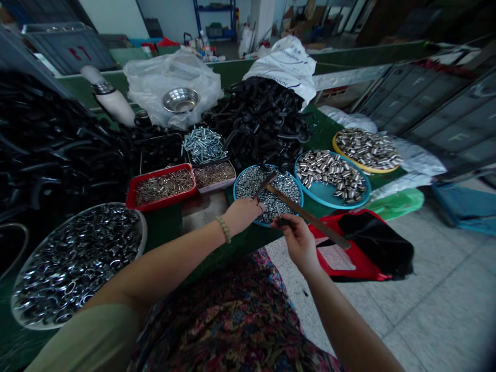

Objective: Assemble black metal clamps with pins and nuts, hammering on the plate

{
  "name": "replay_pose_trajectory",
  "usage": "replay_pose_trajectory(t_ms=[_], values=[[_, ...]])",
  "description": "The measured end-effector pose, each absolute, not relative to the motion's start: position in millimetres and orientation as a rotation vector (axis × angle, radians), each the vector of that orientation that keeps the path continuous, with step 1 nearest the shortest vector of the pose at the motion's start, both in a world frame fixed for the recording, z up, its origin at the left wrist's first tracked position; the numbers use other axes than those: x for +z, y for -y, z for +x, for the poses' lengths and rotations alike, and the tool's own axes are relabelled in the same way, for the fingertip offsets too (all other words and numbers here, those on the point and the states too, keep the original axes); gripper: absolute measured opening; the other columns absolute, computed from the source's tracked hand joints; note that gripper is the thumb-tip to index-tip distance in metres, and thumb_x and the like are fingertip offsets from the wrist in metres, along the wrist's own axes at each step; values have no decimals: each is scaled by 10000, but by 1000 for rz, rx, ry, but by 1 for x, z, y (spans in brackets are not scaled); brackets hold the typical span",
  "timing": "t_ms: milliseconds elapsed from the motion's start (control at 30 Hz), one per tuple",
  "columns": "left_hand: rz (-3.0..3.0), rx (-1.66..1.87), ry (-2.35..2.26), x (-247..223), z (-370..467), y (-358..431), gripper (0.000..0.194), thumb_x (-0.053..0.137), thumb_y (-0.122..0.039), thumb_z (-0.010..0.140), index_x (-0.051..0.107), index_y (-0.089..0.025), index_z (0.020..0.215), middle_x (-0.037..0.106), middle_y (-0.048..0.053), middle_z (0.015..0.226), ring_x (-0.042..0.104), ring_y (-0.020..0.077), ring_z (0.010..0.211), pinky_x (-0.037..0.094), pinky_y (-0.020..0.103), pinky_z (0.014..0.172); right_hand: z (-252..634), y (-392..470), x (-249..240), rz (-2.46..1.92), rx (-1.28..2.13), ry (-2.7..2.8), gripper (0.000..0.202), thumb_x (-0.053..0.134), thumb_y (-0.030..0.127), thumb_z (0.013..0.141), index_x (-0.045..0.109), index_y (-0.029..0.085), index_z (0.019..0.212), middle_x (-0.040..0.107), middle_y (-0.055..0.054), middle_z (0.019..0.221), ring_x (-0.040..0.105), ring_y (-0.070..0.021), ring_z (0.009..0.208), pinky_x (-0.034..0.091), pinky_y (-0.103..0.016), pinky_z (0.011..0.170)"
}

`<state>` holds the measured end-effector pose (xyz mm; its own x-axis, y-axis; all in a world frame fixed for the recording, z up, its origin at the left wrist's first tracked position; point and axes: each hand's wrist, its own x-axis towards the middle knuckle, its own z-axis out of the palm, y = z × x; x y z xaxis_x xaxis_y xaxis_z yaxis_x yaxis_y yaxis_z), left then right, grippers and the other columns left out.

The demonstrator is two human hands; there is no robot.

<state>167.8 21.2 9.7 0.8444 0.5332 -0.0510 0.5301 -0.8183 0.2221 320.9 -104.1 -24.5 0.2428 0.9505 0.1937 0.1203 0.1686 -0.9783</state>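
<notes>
Right fingers point(297, 222) clamped a black piece point(282, 222), a slim silvery shaft point(278, 208) beyond them; whether left fingers point(253, 204) gripped was unclear.

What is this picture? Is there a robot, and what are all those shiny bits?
No robot here, just a person's two bare hands. There's one picture, from a camera on the person's head, looking forward and down.

On the green table sit containers of small metal pieces: a red tray of thin pins and a blue bowl of shiny cylinders, for example. Behind them is a pile of black parts.

The right hand pinches a small dark part. The left hand is near a hammer; what its fingers grip is too small to tell.
</notes>
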Motion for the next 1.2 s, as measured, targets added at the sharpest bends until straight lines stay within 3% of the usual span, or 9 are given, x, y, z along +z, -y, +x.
replay_pose_trajectory(t_ms=[167, 367, 533, 733, 867, 1000, 1067, 1133, 1200], values=[[2536, 174, -942, 10, 157, -30, 189, 455, -118, 880, 623, -174, 946, 621, 93, 993, 609, 205, 919, 459, 340, 891, 307, 102, -26, -1209, 906, 1216, 202, 485, 286, 929, 533, 265, 1124, 668, -44, 1014, 692, -166, 885, 556, -367, 837], [1137, 814, -1008, 17, 134, -16, 43, 601, -165, 811, 614, -146, 848, 659, 31, 875, 629, 121, 773, 526, 263, 789, 282, 96, -13, -1136, 1005, 1360, 209, 473, 250, 931, 535, 268, 1130, 670, -35, 998, 693, -154, 887, 556, -318, 810], [503, 905, -875, 25, 108, 16, 127, 693, -96, 723, 573, -133, 737, 688, 56, 881, 660, 102, 774, 537, 179, 703, 263, 88, -2, -1103, 1021, 1513, 234, 462, 196, 916, 549, 241, 1129, 660, -49, 1016, 682, -150, 895, 543, -305, 819], [603, 806, -790, 25, 68, 28, 329, 792, -132, 650, 667, -164, 953, 688, 11, 841, 647, 87, 727, 521, 173, 684, 258, 84, 18, -1090, 1067, 1833, 285, 444, 147, 912, 545, 225, 1166, 678, -50, 991, 658, -151, 933, 519, -307, 848], [803, 549, -819, 32, 45, 23, 266, 806, -191, 643, 706, -119, 878, 671, 20, 764, 596, 64, 639, 477, 159, 626, 257, 82, 31, -1029, 1054, 2114, 304, 494, 143, 876, 608, 230, 1144, 658, -81, 1118, 608, -201, 1065, 467, -376, 948], [1076, 651, -738, 56, 35, 26, 213, 775, -203, 683, 688, -151, 871, 661, 10, 814, 609, 92, 735, 496, 217, 738, 239, 82, 20, -879, 1513, 1399, 166, 582, 293, 882, 614, 243, 1036, 680, -27, 882, 657, -137, 778, 547, -280, 742], [1353, 819, -760, 65, 34, 31, 137, 734, -192, 729, 682, -165, 853, 664, 24, 884, 617, 113, 816, 496, 245, 801, 230, 82, 14, -733, 1759, 917, 226, 692, 360, 806, 606, 255, 987, 651, 17, 766, 611, -80, 603, 534, -186, 597], [1635, 972, -785, 68, 35, 38, 27, 662, -182, 792, 679, -171, 811, 666, 44, 948, 619, 125, 865, 497, 265, 837, 223, 83, 13, -620, 1913, 627, 313, 791, 339, 708, 617, 262, 957, 626, 42, 711, 569, -44, 535, 505, -123, 537], [1778, 1075, -770, 68, 35, 44, 92, 598, -183, 838, 671, -172, 784, 666, 61, 973, 627, 130, 872, 510, 271, 831, 221, 83, 17, -563, 1981, 514, 326, 822, 284, 669, 639, 259, 938, 612, 48, 684, 553, -28, 517, 492, -96, 526]])
